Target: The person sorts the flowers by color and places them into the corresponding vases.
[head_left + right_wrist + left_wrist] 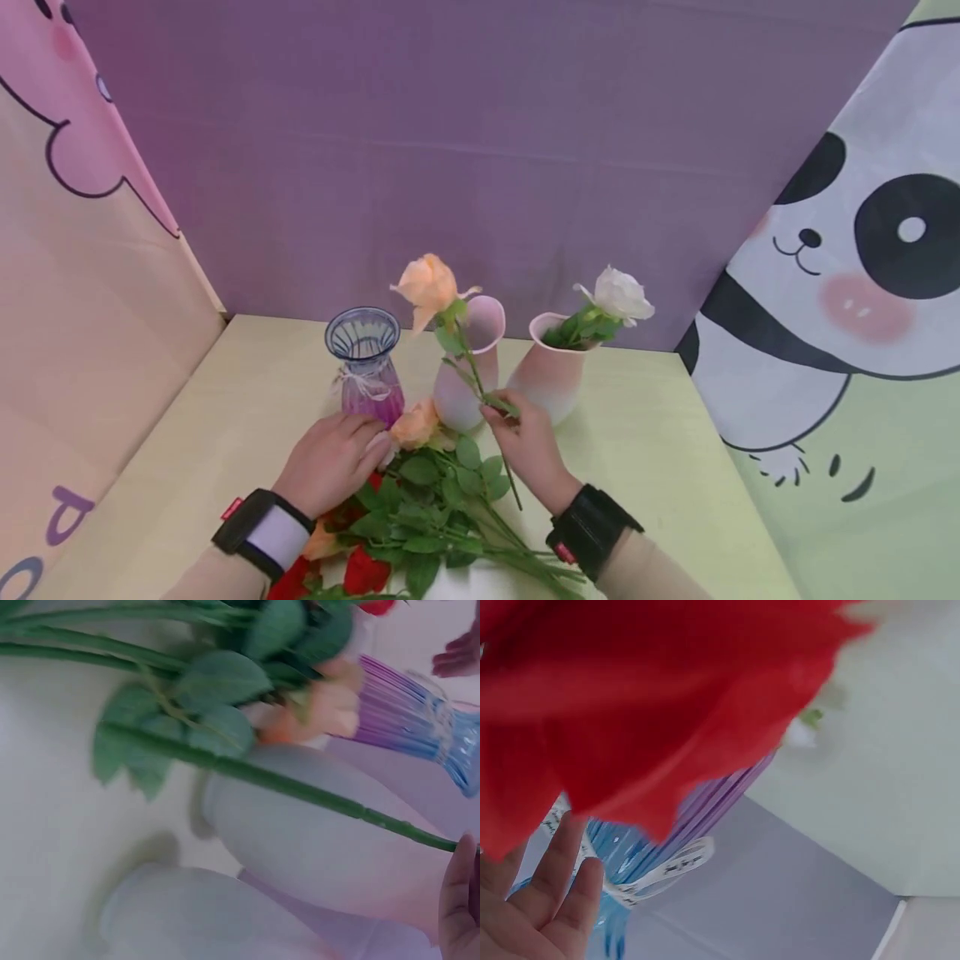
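My right hand (527, 439) pinches the green stem of a peach rose (427, 285), whose bloom stands upright in front of the pale pink vase (467, 392). The stem's lower end (262, 778) hangs beside that vase in the right wrist view. My left hand (327, 461) is beside the blue-and-purple glass vase (372, 387), its fingers (577, 907) loosely extended and holding nothing. Between my hands lies a pile of roses with green leaves (423, 500). A red rose (652, 712) covers much of the left wrist view and partly hides that vase.
A second pink-and-white vase (551, 379) holds a white rose (618, 295) at the right. Several red roses (367, 571) and another peach rose (417, 425) lie in the pile. Behind the table (660, 467) hangs a purple cloth (465, 150); a panda print (862, 267) covers the right side.
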Demonstrator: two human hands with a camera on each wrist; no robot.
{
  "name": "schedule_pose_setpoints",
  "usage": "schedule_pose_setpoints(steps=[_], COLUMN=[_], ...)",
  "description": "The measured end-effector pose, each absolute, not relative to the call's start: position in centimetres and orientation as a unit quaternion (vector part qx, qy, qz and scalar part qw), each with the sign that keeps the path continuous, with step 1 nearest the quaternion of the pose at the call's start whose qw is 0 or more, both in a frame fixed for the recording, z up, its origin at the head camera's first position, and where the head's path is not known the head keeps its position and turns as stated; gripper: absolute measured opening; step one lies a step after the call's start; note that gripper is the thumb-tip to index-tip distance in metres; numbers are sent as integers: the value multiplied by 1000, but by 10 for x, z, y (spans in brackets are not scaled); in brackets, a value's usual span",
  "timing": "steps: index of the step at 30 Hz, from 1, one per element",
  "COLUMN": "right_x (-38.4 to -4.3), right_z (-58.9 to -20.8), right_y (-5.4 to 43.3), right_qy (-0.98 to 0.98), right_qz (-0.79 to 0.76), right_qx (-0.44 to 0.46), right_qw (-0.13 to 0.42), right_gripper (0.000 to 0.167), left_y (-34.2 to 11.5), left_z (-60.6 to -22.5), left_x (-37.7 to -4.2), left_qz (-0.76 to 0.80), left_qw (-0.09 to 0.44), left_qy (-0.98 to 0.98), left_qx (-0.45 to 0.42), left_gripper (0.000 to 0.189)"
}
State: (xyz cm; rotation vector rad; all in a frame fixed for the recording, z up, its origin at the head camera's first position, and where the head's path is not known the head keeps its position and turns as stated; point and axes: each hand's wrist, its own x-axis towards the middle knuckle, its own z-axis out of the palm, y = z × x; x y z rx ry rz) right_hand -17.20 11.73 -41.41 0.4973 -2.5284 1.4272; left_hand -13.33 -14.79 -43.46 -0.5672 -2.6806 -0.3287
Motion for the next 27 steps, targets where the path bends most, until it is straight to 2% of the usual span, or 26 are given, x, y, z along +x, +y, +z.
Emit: schedule_pose_setpoints(steps=[9,15,22,27], right_x=[-199,-214,-222,-228], right_z=[-379,-352,-321,-303], right_y=[111,110,113,110], right_qy=[-835,-808,-817,-802], right_qz=[499,545,531,552], right_qx=[174,173,159,161], right_qw=[154,139,160,161], right_gripper=[16,21,24,21], left_y=[-141,-136,-131,-129], left_z=[-415,-408,-401,-395], left_x=[-149,-159,-168,-177], left_qz=[-102,-102,-91,-72], left_qw=[195,192,167,184], left_qy=[-951,-951,-955,-948], left_qx=[-217,-218,-230,-249], left_gripper=[33,38,46,45])
